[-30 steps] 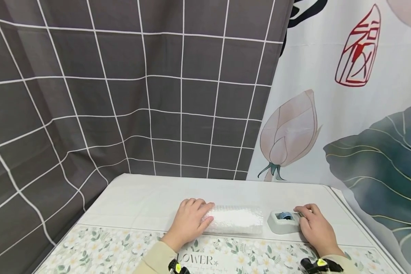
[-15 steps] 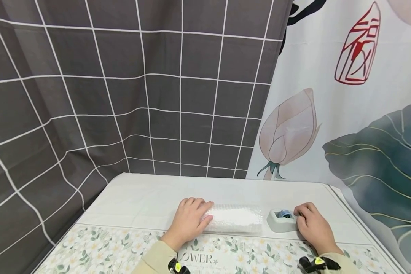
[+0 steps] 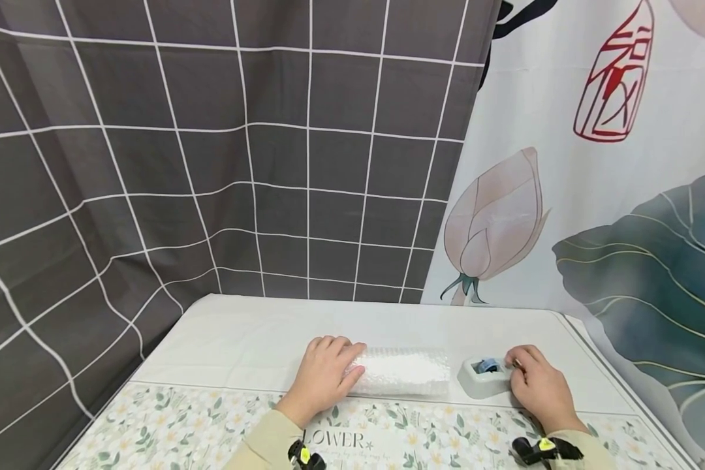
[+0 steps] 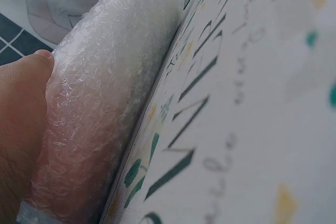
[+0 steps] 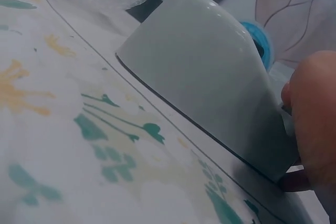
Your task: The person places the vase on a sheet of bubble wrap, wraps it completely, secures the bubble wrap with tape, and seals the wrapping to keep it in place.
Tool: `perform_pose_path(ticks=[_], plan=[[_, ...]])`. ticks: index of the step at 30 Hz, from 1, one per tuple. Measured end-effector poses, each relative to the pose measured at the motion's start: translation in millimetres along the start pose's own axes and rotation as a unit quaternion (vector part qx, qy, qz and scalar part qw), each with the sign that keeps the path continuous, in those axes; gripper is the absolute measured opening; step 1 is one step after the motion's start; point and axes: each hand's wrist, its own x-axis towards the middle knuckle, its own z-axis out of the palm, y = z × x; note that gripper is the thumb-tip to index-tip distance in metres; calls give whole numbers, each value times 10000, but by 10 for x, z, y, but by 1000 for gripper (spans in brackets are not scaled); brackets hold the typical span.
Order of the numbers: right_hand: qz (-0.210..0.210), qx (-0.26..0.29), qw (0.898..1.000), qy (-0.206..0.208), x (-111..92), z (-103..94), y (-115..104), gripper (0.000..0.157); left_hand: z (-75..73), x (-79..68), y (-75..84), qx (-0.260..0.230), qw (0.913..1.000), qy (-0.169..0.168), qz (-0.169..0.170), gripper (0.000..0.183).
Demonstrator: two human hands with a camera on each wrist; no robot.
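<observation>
A cylinder-shaped bundle in clear bubble wrap (image 3: 405,371) lies crosswise on the table. My left hand (image 3: 323,375) grips its left end, fingers over the top and far side, thumb on the near side. The left wrist view has the thumb (image 4: 23,93) against the bubble wrap (image 4: 113,72); the other fingers are hidden. To the right stands a pale grey tape dispenser (image 3: 474,386) with a blue-cored tape roll (image 3: 487,365). My right hand (image 3: 540,385) holds the dispenser's right end with curled fingers by the cutter. Whether tape is between the fingertips cannot be made out.
The table has a white cloth (image 3: 258,333) with a floral printed front part (image 3: 176,424). A dark grid curtain (image 3: 282,156) hangs behind and left, a white lotus-print curtain (image 3: 564,130) at the right. A small gap separates bundle and dispenser.
My right fingers have shifted slightly at the dispenser's right end, and the dispenser has turned a little. My left hand and the bubble-wrapped bundle stay put.
</observation>
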Motion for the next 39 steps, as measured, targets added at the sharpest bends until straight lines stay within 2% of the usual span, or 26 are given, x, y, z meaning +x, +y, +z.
perform_pose_path(ticks=[6,14,20,27,34,39], plan=[[-87,-18,9999,61,11,12,3,19,-3,-4,-18,17,10000,58,-12,42],[-18,180,9995,263,9,45,-15,6,-6,-12,-28,-29,10000,33,-30,42],[-105,85,9995,283,64,66,-18,9,-1,-20,-39,-41,10000,15,-75,42],[-228,273,9989,303,97,82,59,10,4,-35,-35,-55,9999,54,-88,42],[433,602,9972,5,102,28,186,12,15,-17,-8,-98,9999,4,-39,40],[932,1014,9902,-228,114,36,291,16,17,3,-6,-103,9999,10,-78,41]])
